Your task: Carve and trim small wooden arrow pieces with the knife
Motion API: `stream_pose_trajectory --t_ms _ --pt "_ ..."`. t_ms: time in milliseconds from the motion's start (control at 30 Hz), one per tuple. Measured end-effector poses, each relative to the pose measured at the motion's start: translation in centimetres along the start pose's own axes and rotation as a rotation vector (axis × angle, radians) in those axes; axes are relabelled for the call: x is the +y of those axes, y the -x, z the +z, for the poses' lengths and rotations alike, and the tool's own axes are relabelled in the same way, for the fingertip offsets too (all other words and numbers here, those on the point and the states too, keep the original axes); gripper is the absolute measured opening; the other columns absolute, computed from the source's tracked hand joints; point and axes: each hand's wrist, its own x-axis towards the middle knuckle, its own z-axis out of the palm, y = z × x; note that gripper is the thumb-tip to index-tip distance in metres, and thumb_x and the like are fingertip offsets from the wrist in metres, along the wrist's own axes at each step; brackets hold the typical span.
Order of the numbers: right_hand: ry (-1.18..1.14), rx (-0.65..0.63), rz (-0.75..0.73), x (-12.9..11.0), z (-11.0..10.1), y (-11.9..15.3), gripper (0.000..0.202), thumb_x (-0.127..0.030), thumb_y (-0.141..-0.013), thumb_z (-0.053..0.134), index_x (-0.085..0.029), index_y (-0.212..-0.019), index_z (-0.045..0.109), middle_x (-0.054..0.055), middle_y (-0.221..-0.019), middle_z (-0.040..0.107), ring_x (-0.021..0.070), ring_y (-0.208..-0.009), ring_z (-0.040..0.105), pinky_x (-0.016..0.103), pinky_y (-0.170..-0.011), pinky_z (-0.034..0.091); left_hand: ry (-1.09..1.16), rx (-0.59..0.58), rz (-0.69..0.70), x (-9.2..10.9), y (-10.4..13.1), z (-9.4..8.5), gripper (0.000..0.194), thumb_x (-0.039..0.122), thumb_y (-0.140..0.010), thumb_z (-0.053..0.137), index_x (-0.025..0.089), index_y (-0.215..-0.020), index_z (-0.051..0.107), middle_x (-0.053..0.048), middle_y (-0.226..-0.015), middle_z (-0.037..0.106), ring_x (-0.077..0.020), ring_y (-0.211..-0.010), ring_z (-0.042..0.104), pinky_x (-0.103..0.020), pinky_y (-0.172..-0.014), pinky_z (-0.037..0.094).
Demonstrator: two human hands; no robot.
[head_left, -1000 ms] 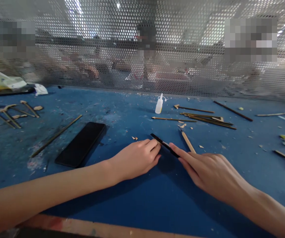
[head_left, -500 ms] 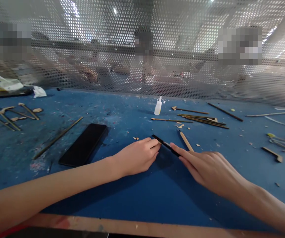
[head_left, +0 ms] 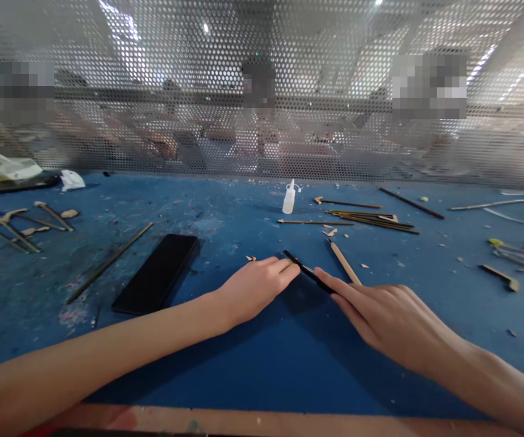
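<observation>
My right hand is closed around a slim black tool with a paler strip along its middle; its exact kind is not clear. The tool slants up and left, its far end close to the fingertips of my left hand. Those left fingers are pressed together near the tabletop, and whatever they grip is hidden beneath them. Just beyond my right fingers lies a pencil-like wooden-handled tool with a dark tip. A black phone rests left of my left hand.
A small white squeeze bottle stands upright farther back. Thin dark sticks lie in a bundle behind my right hand. More sticks with pale ends are at left. A perforated metal screen rises along the table's back, with people behind it.
The whole view has shifted slightly. My left hand's fingers lie a bit farther forward and flatter beside the tool; my right hand keeps its grip on the slim black tool.
</observation>
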Motion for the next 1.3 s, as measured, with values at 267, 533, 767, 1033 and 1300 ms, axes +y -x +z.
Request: stream_pose_trajectory --t_ms 267,533,767,1033,1300 --pt "0.029 -0.033 0.041 -0.5 0.0 -0.5 0.049 -0.026 -0.106 0.043 -0.025 -0.155 0.044 -0.002 -0.076 0.079 0.0195 -0.057 0.074 0.029 -0.047 0.033 0.028 0.121 -0.127 0.4 -0.2 0.4 0.016 0.013 -0.104 0.046 0.014 -0.111 0.059 -0.007 -0.096 0.071 -0.0223 -0.092 0.071 -0.031 -0.073 0.056" --pt "0.035 -0.032 0.107 -1.5 -0.2 0.4 0.05 -0.027 -0.107 0.041 -0.028 -0.157 0.042 -0.002 -0.074 0.079 0.0221 -0.057 0.075 0.03 -0.047 0.035 0.058 0.133 -0.103 -0.1 -0.2 0.8 0.014 0.016 -0.106 0.046 0.015 -0.108 0.06 -0.005 -0.095 0.071 -0.0202 -0.09 0.07 -0.03 -0.075 0.055" --pt "0.03 -0.075 0.152 -2.1 -0.5 -0.9 0.05 -0.027 -0.107 0.043 -0.029 -0.157 0.044 0.0 -0.077 0.079 0.0217 -0.059 0.075 0.028 -0.047 0.037 0.024 0.158 -0.092 0.1 0.0 0.3 0.018 0.018 -0.107 0.044 0.014 -0.103 0.061 -0.007 -0.092 0.069 -0.0224 -0.097 0.066 -0.032 -0.082 0.054" --pt "0.011 -0.072 0.13 -1.5 -0.7 0.4 0.049 -0.029 -0.107 0.044 -0.031 -0.157 0.043 -0.002 -0.075 0.079 0.0216 -0.059 0.075 0.028 -0.048 0.034 -0.019 0.118 -0.062 0.3 -0.2 0.1 0.016 0.015 -0.106 0.047 0.013 -0.102 0.062 -0.006 -0.09 0.069 -0.0212 -0.087 0.061 -0.034 -0.08 0.052" --pt "0.015 -0.173 0.228 -2.3 -0.5 -1.0 0.051 -0.031 -0.109 0.04 -0.033 -0.159 0.039 0.001 -0.082 0.08 0.0267 -0.069 0.078 0.029 -0.054 0.043 -0.025 0.127 -0.104 0.0 -0.2 0.2 0.017 0.021 -0.107 0.045 0.016 -0.109 0.061 -0.004 -0.095 0.069 -0.0214 -0.092 0.062 -0.033 -0.081 0.052"
